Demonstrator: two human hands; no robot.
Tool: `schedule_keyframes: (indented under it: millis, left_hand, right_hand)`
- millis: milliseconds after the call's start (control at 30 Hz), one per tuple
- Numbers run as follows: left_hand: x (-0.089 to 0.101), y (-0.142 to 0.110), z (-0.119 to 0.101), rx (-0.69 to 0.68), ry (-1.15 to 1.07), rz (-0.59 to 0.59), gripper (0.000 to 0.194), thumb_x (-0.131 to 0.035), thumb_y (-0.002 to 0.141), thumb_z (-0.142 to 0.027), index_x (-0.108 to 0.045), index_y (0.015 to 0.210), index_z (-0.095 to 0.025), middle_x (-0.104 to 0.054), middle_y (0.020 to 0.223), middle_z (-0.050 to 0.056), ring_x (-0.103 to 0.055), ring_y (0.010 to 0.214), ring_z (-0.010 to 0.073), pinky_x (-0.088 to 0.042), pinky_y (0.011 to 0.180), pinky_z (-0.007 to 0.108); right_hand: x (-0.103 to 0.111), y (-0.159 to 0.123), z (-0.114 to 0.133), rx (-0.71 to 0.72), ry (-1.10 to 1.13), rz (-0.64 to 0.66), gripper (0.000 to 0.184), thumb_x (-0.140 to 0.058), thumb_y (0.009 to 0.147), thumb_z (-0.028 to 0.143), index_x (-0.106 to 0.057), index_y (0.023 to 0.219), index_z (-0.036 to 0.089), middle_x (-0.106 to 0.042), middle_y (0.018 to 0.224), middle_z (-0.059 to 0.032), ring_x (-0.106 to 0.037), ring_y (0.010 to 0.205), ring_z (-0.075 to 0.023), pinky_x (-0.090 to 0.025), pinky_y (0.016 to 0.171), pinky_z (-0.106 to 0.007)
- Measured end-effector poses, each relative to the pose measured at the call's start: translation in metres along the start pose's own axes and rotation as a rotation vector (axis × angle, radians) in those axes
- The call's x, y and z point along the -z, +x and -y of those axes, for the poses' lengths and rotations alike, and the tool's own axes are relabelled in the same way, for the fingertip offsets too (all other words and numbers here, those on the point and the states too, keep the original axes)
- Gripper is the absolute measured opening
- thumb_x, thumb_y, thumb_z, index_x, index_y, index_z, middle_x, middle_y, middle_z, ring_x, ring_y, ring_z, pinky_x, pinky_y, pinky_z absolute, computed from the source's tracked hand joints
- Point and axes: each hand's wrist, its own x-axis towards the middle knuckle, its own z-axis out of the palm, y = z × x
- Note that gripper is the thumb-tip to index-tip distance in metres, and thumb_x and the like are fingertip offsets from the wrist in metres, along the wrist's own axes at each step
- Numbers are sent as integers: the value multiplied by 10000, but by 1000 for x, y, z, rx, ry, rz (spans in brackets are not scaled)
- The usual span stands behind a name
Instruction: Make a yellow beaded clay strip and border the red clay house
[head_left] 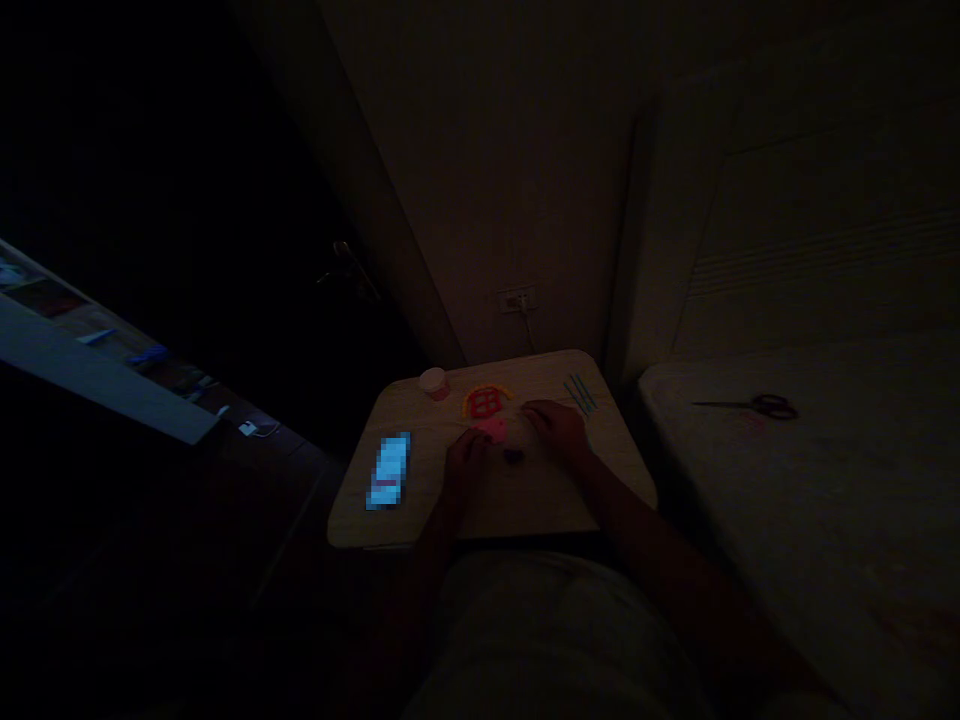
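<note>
The light is very dim. My left hand (467, 456) is low over the small table, its fingers curled at the left edge of a flat pink piece (493, 430); what they grip is hidden. On the right, my right hand (556, 426) has its fingertips drawn together just above the tabletop, around something too small to make out. Between and beyond the hands lies a red lattice piece (486, 403), with a yellow-orange beaded-looking strip (498, 390) curving around its top. A small dark object (514, 456) rests between my wrists.
A lit phone (389, 471) lies at the left of the table (431, 510). A pale cup (433, 382) stands at the back left; teal sticks (580, 394) lie at the back right. Scissors (773, 405) are on a pale surface farther right. A wall socket (517, 300) holds a plug.
</note>
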Motion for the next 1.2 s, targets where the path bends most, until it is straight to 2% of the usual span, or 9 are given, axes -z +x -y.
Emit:
schedule_keyframes:
  millis: [67, 200, 500, 667, 767, 867, 933, 1033, 1200]
  left_hand:
    - [-2, -1, 0, 2, 0, 44, 322, -540, 884, -482, -657, 834, -186, -672, 842, 53, -580, 808, 197, -468, 768, 299]
    - [0, 0, 7, 62, -20, 6, 341, -525, 888, -495, -641, 809, -184, -646, 781, 35, -556, 742, 179, -453, 693, 277]
    - [-1, -1, 0, 31, 2, 27, 291, -524, 897, -412, -644, 767, -181, -650, 763, 19, -560, 737, 167, -452, 711, 270]
    - [-1, -1, 0, 40, -5, 16, 280, -535, 902, -394, -647, 767, -176, -652, 773, 19, -559, 736, 165, -450, 707, 267]
    - [-1, -2, 2, 46, -14, 25, 272, -538, 904, -389, -652, 781, -175, -652, 773, 14, -556, 727, 160, -448, 695, 261]
    - [-2, -1, 3, 46, -7, 29, 272, -532, 910, -376, -648, 773, -172, -639, 749, 7, -545, 703, 155, -440, 670, 258]
    - [-2, -1, 2, 36, 5, 24, 271, -529, 913, -367, -646, 768, -170, -644, 755, 9, -549, 711, 156, -440, 679, 261]
    - [-2, -2, 0, 39, 24, 30, 276, -515, 918, -365, -646, 775, -169, -645, 760, 10, -555, 723, 157, -437, 690, 259]
    - [-1, -2, -1, 28, 12, 34, 272, -510, 915, -359, -645, 776, -168, -652, 773, 15, -564, 751, 163, -450, 721, 260]
  right_hand:
    - [-6, 1, 2, 24, 26, 45, 295, -506, 994, 321, -759, 1108, 220, -764, 1148, -105, -706, 1058, -247, -536, 971, -402]
    - [-11, 2, 2, 51, 78, 53, 346, -459, 980, 227, -735, 1188, 222, -745, 1207, -99, -685, 1124, -234, -517, 1028, -416]
    - [-12, 5, -3, 57, 120, 118, 182, -611, 925, 258, -772, 989, 204, -782, 1016, -94, -711, 952, -226, -539, 911, -373]
    - [-13, 4, -5, 41, 99, 169, 210, -582, 939, 246, -791, 943, 216, -793, 998, -89, -727, 941, -233, -545, 904, -381]
    - [-11, 3, -7, -3, 113, 154, 252, -568, 932, 225, -772, 1079, 208, -787, 1068, -96, -728, 966, -233, -550, 899, -373]
    - [-8, 2, -6, -82, 166, 132, 338, -584, 912, 210, -709, 1226, 200, -787, 1051, -84, -731, 830, -196, -561, 791, -317]
    - [-7, 3, -5, -109, 179, 150, 274, -600, 910, 224, -732, 1148, 190, -791, 972, -72, -718, 742, -176, -545, 725, -281]
    - [-6, 4, -5, -80, 126, 193, 172, -609, 928, 259, -762, 956, 185, -786, 884, -65, -712, 749, -175, -515, 721, -258]
    - [-7, 6, -6, -55, 8, 236, 249, -589, 950, 288, -753, 798, 180, -771, 783, -65, -692, 723, -182, -488, 720, -260]
